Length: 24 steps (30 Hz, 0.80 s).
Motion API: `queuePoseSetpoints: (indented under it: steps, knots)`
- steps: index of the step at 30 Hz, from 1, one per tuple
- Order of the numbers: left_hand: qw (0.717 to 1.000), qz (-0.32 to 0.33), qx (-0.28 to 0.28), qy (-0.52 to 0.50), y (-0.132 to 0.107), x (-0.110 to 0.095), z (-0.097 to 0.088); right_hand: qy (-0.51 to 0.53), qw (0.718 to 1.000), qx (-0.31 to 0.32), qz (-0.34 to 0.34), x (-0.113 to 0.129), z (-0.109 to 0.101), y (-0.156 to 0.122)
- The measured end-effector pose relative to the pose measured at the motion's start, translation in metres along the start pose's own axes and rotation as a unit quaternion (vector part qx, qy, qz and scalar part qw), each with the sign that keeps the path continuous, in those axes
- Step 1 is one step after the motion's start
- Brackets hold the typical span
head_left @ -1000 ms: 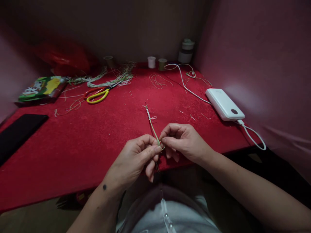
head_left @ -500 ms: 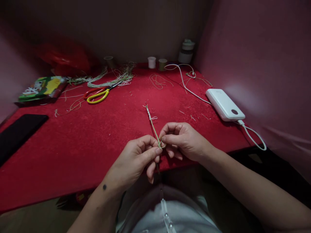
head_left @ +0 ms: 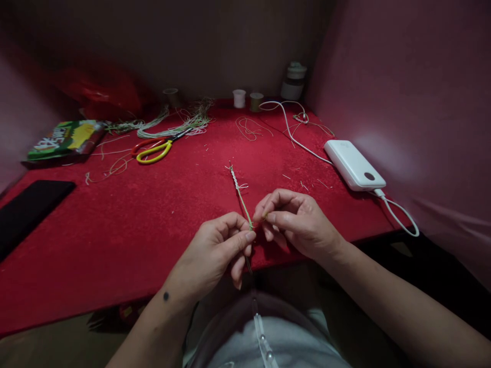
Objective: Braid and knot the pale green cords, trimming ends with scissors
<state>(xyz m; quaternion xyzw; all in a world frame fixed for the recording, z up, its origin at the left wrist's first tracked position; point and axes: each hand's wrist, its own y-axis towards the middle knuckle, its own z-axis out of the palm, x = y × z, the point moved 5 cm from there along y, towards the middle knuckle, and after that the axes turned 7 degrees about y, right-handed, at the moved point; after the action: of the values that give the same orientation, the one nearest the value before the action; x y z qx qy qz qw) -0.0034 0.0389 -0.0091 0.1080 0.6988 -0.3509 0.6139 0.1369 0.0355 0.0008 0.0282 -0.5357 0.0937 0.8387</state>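
A thin braided cord (head_left: 238, 190) of green and pale strands runs from the red table (head_left: 126, 230) toward me. My left hand (head_left: 217, 253) pinches the cord's near end between thumb and forefinger. My right hand (head_left: 297, 221) is closed in a pinch on a loose strand right beside that spot, fingertips almost touching the left thumb. A short tail of thread hangs below my left fingers.
Scissors with yellow and red handles (head_left: 155, 149) lie at the back left near a bundle of cords (head_left: 180, 121). A white power bank (head_left: 353, 164) with cable sits at the right. A green packet (head_left: 65, 139), a black flat object (head_left: 28, 207) and small spools (head_left: 247, 99) are also on the table.
My right hand has shifted slightly right and up, drawing its strand away from the left fingers. The small loop seen earlier at the pinch is gone. My left hand has stayed in place.
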Motion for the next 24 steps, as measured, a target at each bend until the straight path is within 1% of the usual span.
queuePoseSetpoints:
  steps: [4,10,17,22,24]
  knots:
    - [1.0,-0.002,-0.004,-0.004,0.0,0.001,0.0,-0.024,1.0,0.017,0.006,-0.004,0.001,-0.004]
    - [1.0,-0.009,-0.019,0.004,0.001,-0.001,-0.001,0.02,0.999,0.024,0.025,-0.009,0.002,-0.013]
    - [1.0,-0.003,-0.019,-0.005,0.001,-0.001,0.0,0.085,0.996,0.009,0.022,0.005,0.006,-0.023]
    - [1.0,-0.002,-0.023,-0.013,0.0,-0.004,0.001,0.109,0.993,0.047,0.007,0.014,0.009,-0.022]
    - [1.0,-0.003,-0.022,-0.011,0.0,-0.004,0.001,0.102,0.994,0.047,0.001,0.017,0.009,-0.02]
